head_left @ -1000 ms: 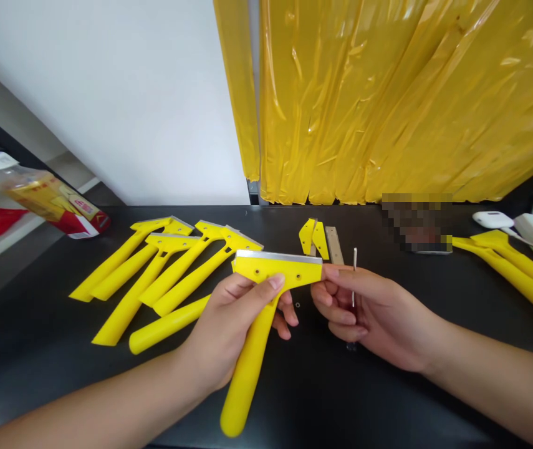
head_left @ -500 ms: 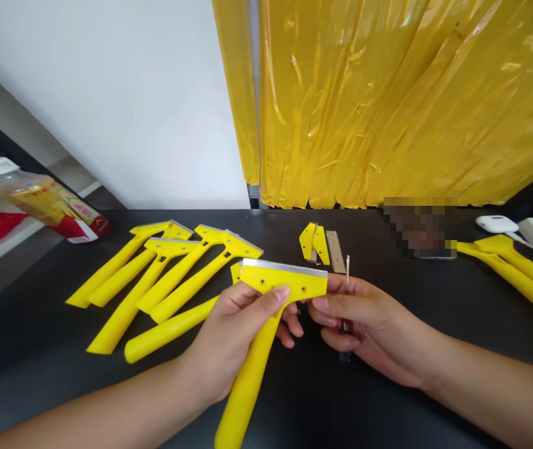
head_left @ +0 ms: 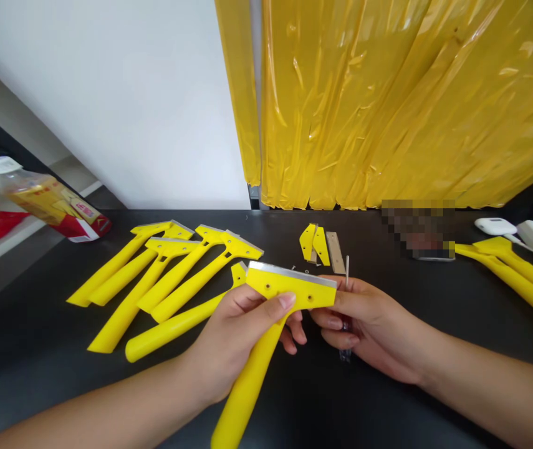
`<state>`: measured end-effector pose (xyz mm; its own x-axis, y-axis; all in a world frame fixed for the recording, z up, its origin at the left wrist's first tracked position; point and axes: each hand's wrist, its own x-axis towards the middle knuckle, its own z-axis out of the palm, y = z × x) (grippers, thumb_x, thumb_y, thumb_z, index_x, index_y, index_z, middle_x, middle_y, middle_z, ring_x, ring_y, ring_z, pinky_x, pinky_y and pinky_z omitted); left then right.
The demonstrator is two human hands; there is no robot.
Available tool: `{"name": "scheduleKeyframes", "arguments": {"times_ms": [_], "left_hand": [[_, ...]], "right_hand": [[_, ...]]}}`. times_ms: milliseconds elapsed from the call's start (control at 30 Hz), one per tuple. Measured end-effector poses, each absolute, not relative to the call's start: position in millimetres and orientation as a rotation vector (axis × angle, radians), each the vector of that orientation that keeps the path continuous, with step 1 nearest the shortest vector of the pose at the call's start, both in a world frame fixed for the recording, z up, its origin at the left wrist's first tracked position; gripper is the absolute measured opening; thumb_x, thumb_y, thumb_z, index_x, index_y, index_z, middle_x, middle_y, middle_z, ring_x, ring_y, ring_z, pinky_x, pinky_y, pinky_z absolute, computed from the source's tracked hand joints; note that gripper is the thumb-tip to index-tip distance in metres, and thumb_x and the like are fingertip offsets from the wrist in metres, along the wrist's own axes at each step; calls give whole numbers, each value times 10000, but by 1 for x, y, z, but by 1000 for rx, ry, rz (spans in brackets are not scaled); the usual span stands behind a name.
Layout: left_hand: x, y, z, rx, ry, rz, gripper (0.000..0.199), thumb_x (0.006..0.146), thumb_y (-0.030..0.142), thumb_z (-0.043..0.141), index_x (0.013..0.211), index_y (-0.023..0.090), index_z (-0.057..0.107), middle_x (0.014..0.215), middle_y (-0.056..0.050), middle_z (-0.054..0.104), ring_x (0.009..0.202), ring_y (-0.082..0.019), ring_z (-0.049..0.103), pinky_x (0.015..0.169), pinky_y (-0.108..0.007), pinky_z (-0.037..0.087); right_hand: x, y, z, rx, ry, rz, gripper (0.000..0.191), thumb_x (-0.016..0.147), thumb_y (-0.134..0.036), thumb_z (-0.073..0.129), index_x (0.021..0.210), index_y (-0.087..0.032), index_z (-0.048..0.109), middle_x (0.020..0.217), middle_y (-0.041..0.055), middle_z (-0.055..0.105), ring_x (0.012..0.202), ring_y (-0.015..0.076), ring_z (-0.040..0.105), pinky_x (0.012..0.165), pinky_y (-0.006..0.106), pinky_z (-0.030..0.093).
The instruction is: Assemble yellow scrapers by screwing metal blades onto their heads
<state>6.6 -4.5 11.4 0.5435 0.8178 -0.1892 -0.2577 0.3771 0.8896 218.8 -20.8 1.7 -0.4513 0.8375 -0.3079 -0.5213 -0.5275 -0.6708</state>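
A yellow scraper (head_left: 301, 292) with a metal blade along its top edge is gripped by my left hand (head_left: 242, 330), thumb pressed on the head between two screw holes. Its handle slants down toward the bottom of the view. Closed fingers of my right hand (head_left: 369, 318) hold a small screwdriver (head_left: 347, 272), shaft upright and most of its handle hidden. The scraper head's right end overlaps that hand's fingertips; whether they pinch it I cannot tell. Behind lie loose yellow cover plates (head_left: 321, 246), a blade strip (head_left: 336, 252) and tiny screws.
Several yellow scrapers (head_left: 168, 287) lie on the black table (head_left: 51, 355) at left, more yellow handles (head_left: 518, 265) at right. A bottle (head_left: 55, 199) stands at the left edge. White earbud case (head_left: 495, 226) and a blurred-out object (head_left: 420, 227) sit at the back right.
The scraper in my left hand has shifted slightly right and turned clockwise, its right end now over my right fingertips. My right hand has barely moved.
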Motion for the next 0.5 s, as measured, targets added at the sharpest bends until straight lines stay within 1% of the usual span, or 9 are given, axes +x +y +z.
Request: {"name": "scheduleKeyframes", "arguments": {"times_ms": [100, 233, 433, 500], "left_hand": [[7, -3, 12, 946, 736, 781, 245, 979, 366, 757, 872, 146, 772, 758, -49, 746, 686, -153, 700, 640, -244, 590], [6, 0, 14, 967, 776, 815, 255, 965, 373, 773, 851, 145, 772, 760, -46, 744, 689, -156, 705, 644, -246, 594], [7, 2, 13, 984, 774, 826, 245, 964, 374, 773, 857, 153, 770, 764, -37, 741, 689, -156, 703, 634, -248, 594], [7, 2, 12, 998, 767, 812, 244, 973, 368, 762, 853, 155, 765, 763, -36, 741, 686, -155, 700, 634, -249, 594]], "right_hand": [[221, -21, 3, -796, -601, 2009, 138, 926, -250, 801, 936, -131, 731, 732, -22, 438, 631, 89, 280, 485, 178, 234], [223, -24, 7, -806, -608, 1987, 173, 972, -295, 746, 968, -121, 742, 753, 3, 462, 665, 110, 297, 503, 193, 254], [221, -27, 14, -778, -580, 2010, 218, 1002, -349, 681, 918, -151, 715, 771, 31, 499, 715, 144, 339, 538, 237, 268], [221, -27, 14, -775, -603, 2021, 230, 995, -367, 687, 908, -155, 706, 774, 36, 511, 714, 145, 337, 548, 247, 273]]}}
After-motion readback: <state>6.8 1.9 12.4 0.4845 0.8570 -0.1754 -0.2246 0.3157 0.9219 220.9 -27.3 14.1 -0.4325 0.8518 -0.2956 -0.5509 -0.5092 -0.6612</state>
